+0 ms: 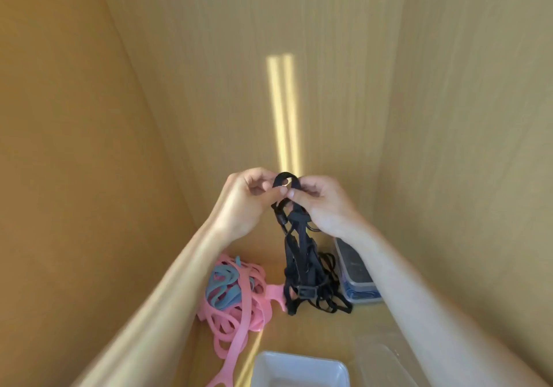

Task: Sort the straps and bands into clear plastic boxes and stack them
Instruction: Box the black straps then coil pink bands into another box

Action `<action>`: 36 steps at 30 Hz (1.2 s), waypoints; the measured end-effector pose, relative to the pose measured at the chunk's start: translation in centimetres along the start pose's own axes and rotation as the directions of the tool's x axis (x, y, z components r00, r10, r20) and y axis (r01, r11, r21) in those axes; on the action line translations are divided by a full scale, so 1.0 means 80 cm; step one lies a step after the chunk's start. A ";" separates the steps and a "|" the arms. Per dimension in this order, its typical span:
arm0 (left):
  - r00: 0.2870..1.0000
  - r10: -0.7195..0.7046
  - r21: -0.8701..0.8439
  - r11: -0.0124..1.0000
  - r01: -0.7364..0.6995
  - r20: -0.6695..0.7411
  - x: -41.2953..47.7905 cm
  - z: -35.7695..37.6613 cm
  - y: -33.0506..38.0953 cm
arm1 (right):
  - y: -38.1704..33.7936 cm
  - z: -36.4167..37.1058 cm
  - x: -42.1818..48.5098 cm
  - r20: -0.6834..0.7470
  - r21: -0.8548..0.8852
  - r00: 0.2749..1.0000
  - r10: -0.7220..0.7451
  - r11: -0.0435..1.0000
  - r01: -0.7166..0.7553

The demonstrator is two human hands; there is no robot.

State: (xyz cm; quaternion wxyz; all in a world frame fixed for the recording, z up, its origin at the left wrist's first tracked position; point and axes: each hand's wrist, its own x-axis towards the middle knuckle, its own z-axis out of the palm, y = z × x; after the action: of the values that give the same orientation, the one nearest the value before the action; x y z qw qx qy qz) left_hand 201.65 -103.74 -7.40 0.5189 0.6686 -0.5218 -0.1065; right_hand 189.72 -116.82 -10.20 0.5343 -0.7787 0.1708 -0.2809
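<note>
Up above the wooden shelf [329, 332], both hands pinch a loop of the black straps [302, 255], left hand [248, 204] and right hand [323, 204] each gripping the top while the tangle dangles down to the shelf. Untangling looks like the step in hand. Next: free one strap and drop it into the open clear box [299, 368] near the pink bands [236, 315].

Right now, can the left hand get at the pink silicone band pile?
Probably not yet: the left hand and right hand both pinch the black elastic straps. The pink silicone band pile lies uncovered below it.
</note>
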 end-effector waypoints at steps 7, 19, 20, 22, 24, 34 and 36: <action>0.987 -0.159 -0.214 0.964 0.156 0.005 -0.009 0.004 -0.012 | -0.023 -0.008 0.014 -0.072 0.224 0.997 0.016 0.975 0.001; 0.984 -0.159 -0.092 0.982 0.165 0.076 -0.005 0.009 -0.028 | -0.025 -0.022 0.021 -0.257 0.184 0.967 -0.003 0.982 0.052; 0.985 -0.158 -0.119 0.979 0.164 0.063 -0.003 0.007 -0.025 | -0.022 -0.021 0.019 -0.271 0.130 0.963 -0.015 0.990 0.052; 0.983 -0.168 -0.163 0.971 0.177 0.068 0.003 0.003 -0.016 | -0.017 -0.021 0.017 -0.252 0.006 0.967 -0.035 0.999 0.038; 0.985 -0.164 -0.171 0.970 0.172 0.062 0.010 0.001 -0.006 | -0.015 -0.025 0.012 -0.135 -0.082 0.991 -0.005 0.997 -0.006; 0.976 -0.022 0.328 0.943 -0.052 0.218 0.036 -0.027 0.030 | 0.012 -0.018 0.021 -0.035 -0.114 0.997 0.071 0.991 -0.074; 0.965 -0.012 0.539 0.831 -0.137 0.263 0.040 -0.029 0.037 | 0.019 -0.022 0.021 -0.030 -0.193 0.998 0.047 0.980 -0.052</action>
State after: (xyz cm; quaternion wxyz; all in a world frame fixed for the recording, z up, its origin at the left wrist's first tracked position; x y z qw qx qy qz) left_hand 202.90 -104.74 -2.68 0.2354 0.7529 -0.6143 -0.0190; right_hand 189.98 -119.60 -10.69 0.4608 -0.8189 0.2231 -0.2594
